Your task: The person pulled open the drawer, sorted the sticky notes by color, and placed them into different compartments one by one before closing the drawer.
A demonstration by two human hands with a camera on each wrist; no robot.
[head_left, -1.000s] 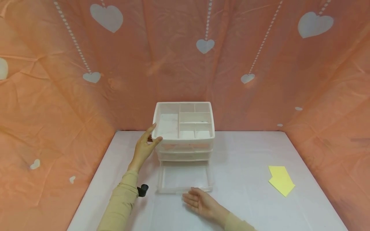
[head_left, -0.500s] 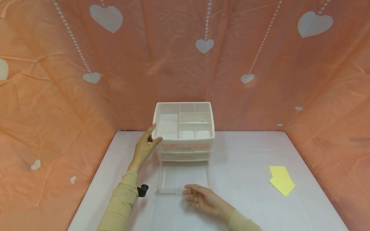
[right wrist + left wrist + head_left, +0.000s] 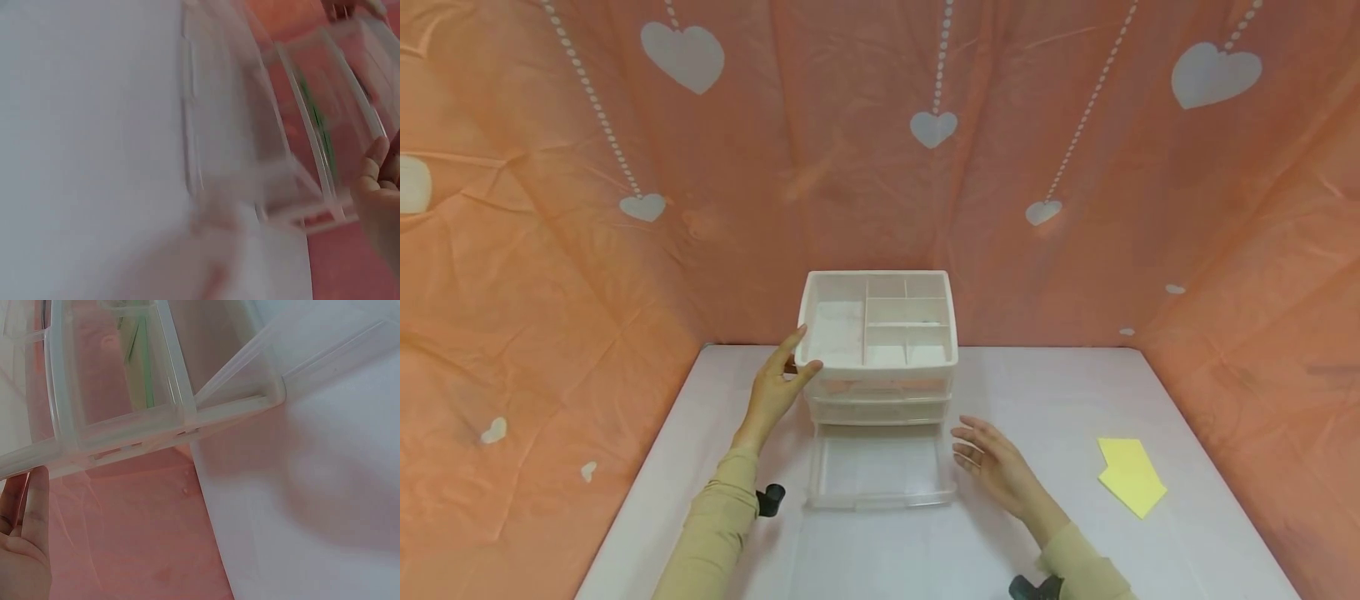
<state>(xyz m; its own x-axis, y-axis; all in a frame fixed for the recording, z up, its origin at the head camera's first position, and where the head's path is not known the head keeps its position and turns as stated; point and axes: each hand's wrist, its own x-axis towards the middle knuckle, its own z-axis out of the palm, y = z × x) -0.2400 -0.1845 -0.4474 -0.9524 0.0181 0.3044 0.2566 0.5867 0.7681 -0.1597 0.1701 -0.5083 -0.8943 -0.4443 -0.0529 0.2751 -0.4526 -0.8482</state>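
A white plastic drawer organizer (image 3: 880, 367) with a divided top tray stands at the back middle of the table. Its bottom drawer (image 3: 880, 502), clear and with nothing seen inside, is pulled out towards me. My left hand (image 3: 769, 396) holds the organizer's front left corner, thumb on the front rim and fingers along the side. To the right of the pulled-out drawer, my right hand (image 3: 996, 467) hangs with loosely bent fingers and holds nothing. Something green (image 3: 148, 362) shows through a closed upper drawer in the left wrist view.
Yellow paper (image 3: 1131, 477), angular in outline, lies on the right of the white table (image 3: 865, 554). Orange cloth (image 3: 865, 183) with white hearts encloses the back and sides. A black wrist mount (image 3: 770, 500) juts from the left sleeve, another (image 3: 1036, 587) from the right.
My right hand has moved from the front of the bottom drawer up and right, to beside it. The left hand keeps its hold on the organizer. The drawer stays pulled out.
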